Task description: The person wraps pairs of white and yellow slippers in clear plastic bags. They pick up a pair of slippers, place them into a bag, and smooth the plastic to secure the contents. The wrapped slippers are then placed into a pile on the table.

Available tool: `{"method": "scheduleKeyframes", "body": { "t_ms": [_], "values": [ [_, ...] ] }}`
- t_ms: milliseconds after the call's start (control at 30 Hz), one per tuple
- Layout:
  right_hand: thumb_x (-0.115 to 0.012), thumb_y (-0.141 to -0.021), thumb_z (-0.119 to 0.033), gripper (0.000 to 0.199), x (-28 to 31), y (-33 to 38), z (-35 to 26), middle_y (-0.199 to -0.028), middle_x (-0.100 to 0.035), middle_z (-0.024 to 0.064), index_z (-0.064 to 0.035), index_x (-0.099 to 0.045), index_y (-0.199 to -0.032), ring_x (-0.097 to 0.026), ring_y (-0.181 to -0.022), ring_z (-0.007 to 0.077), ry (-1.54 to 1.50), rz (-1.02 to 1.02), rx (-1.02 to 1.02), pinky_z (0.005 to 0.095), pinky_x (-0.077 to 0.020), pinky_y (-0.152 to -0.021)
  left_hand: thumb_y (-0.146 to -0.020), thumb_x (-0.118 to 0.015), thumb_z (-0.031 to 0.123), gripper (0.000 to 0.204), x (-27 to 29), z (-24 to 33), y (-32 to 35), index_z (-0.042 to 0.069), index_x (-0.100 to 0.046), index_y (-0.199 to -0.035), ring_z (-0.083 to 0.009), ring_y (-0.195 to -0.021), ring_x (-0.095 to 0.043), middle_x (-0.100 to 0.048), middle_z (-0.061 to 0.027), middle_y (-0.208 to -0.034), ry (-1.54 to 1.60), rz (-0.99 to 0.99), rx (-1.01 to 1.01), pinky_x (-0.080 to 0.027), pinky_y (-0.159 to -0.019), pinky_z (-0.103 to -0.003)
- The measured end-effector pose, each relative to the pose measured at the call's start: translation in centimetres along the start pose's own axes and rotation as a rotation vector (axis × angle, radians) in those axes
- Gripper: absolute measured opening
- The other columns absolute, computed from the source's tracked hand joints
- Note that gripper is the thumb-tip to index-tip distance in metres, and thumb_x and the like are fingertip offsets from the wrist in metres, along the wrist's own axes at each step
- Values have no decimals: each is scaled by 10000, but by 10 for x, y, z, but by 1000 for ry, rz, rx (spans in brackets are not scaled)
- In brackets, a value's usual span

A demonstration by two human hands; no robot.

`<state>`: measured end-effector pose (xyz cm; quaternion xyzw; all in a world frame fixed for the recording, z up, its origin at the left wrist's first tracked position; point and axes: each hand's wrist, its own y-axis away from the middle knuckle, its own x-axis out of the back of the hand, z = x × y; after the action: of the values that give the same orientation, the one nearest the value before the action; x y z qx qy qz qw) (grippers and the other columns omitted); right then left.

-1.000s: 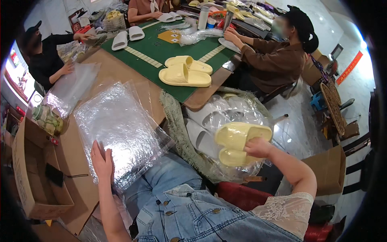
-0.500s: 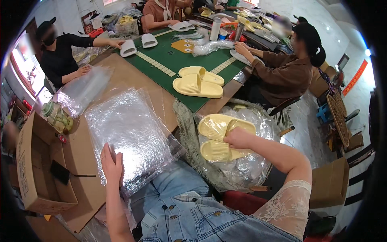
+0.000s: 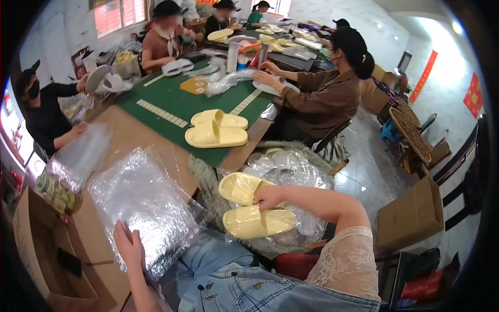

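One cardboard box (image 3: 31, 229) is standing at left. The left hand (image 3: 129, 245), gripping nothing, is lying flat on one stack of clear plastic sheets (image 3: 150, 192). Two yellow slippers (image 3: 217, 138) are resting on one green mat (image 3: 156, 93); the right hand (image 3: 268, 197) is grasping two film-wrapped slippers (image 3: 243, 223) above one sack (image 3: 200, 171).

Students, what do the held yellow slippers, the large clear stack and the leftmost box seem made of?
Yellow slippers: probably foam or soft plastic, moulded ridges; shiny wrap obscures their finish. Clear stack: likely plastic film, glossy, given wrinkled glare. Leftmost box: seemingly cardboard, matte brown, thin-walled.
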<state>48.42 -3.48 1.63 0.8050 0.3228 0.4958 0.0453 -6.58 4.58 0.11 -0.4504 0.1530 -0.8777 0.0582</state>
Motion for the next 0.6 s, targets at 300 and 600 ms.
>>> {"method": "scheduleKeyframes", "body": {
  "t_ms": [300, 600],
  "values": [
    [-749, -677, -290, 385, 29, 48, -33, -1212, -596, 154, -109, -658, -1004, -566, -1130, 345, 296, 619, -81, 444, -475, -919, -879, -660, 155, 653, 3, 5, -1, -42, -399, -1445, -420, -1349, -409, -462, -268, -1438, -31, -3, -41, -305, -1151, -464],
    [-628, -720, -137, 289, 10, 46, -16, -1184, -592, 161, -71, -659, -1000, -594, -1054, 360, 255, 605, 68, 482, -465, -933, -891, -661, 216, 653, 1, 4, -1, -22, -412, -1446, -422, -1348, -418, -485, -266, -1423, -52, 5, -55, -317, -1144, -467]
  ]
}}
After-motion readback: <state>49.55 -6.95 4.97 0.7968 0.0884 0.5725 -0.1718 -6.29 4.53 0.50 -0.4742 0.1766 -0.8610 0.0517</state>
